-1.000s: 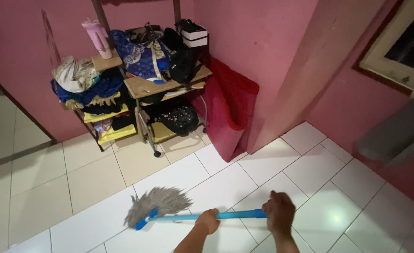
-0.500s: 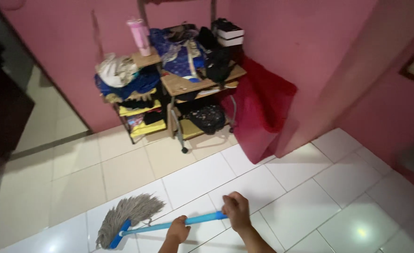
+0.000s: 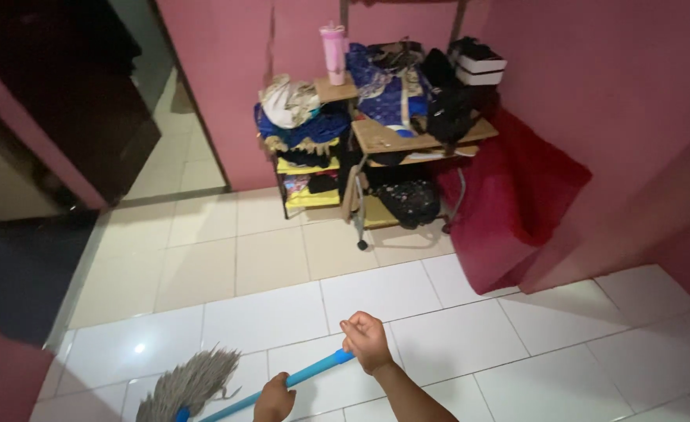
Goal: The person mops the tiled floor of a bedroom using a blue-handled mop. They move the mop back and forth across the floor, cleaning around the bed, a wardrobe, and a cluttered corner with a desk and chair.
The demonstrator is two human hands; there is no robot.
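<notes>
Both of my hands grip a mop with a blue handle (image 3: 307,372). My right hand (image 3: 367,341) wraps the top end of the handle. My left hand (image 3: 274,398) holds it lower down, at the bottom edge of the view. The grey string mop head (image 3: 191,382) rests on the white tiled floor (image 3: 407,312) at the lower left, angled away from me.
A cluttered wheeled shelf cart (image 3: 376,148) with clothes, bags, a pink tumbler (image 3: 334,53) and a white box stands against the pink wall. A red cloth (image 3: 509,203) hangs beside it on the right. A dark doorway (image 3: 71,117) opens at the left.
The view has swung left, showing the doorway. The mop and both hands have shifted toward the lower left of the picture, the mop head now at the bottom edge.
</notes>
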